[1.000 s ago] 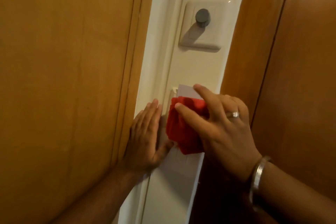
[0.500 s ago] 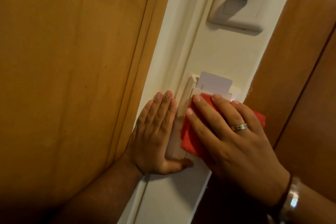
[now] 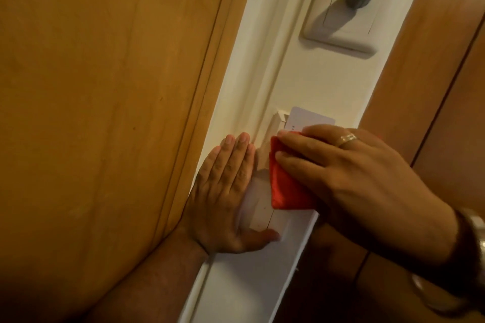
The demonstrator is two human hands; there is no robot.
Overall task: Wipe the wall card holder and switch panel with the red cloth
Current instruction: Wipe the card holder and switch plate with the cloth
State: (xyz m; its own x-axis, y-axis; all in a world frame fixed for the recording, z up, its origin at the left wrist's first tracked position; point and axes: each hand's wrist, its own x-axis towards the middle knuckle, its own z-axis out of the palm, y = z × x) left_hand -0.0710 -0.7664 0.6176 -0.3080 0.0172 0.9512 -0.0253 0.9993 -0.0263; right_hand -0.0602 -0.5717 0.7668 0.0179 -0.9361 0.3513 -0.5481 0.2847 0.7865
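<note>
Narrow white wall strip (image 3: 309,86) between wood door frame (image 3: 105,113) and wood panel (image 3: 433,86). Near: left hand (image 3: 225,191) flat, fingers together, braced on wall, thumb under switch panel (image 3: 259,207), holding nothing. Right hand (image 3: 351,173) spread flat, pressing red cloth (image 3: 284,186) onto card holder (image 3: 275,126) face and panel top. White card (image 3: 312,119) sticks up from slot. Far: knob plate (image 3: 343,13). Advice: even pressure, short strokes down over panel, avoid knocking card or toggling switches.
</note>
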